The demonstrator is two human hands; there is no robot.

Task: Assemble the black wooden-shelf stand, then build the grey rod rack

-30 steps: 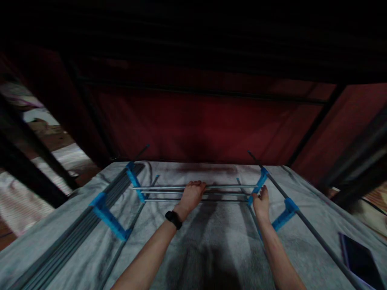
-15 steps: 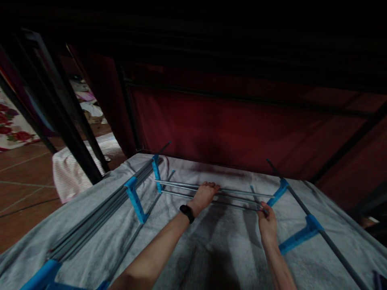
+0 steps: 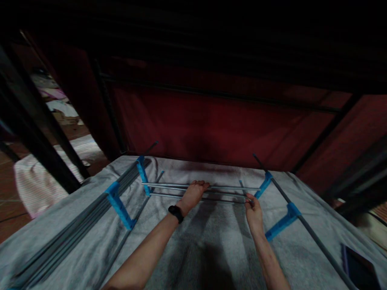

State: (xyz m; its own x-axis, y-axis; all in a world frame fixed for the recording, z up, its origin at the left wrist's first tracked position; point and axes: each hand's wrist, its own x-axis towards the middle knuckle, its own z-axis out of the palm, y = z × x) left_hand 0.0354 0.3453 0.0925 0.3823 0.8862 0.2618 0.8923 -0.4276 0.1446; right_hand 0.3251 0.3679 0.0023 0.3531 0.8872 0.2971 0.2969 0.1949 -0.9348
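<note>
Thin grey metal rods (image 3: 229, 187) lie crosswise between two side frames with blue plastic brackets. My left hand (image 3: 195, 194), with a black band on its wrist, is closed over the rods near their middle. At their right end my right hand (image 3: 253, 207) pinches the end of a rod, its fingertips partly hiding it. Just beyond that hand is the far right blue bracket (image 3: 264, 185); a nearer right bracket (image 3: 282, 221) sits on a long grey tube (image 3: 320, 245). The left frame has a far bracket (image 3: 143, 173) and a near one (image 3: 119, 205).
A bundle of grey rods (image 3: 75, 229) lies along the left frame. Everything rests on a grey blanket (image 3: 223, 237). A dark flat device (image 3: 361, 268) lies at lower right. Dark posts and a red cloth wall (image 3: 205, 121) enclose the back; striped cloth (image 3: 39, 181) is at left.
The view has turned to the right, so the frames and hands appear further left and the dark device shows more. Both hands keep their places on the rods.
</note>
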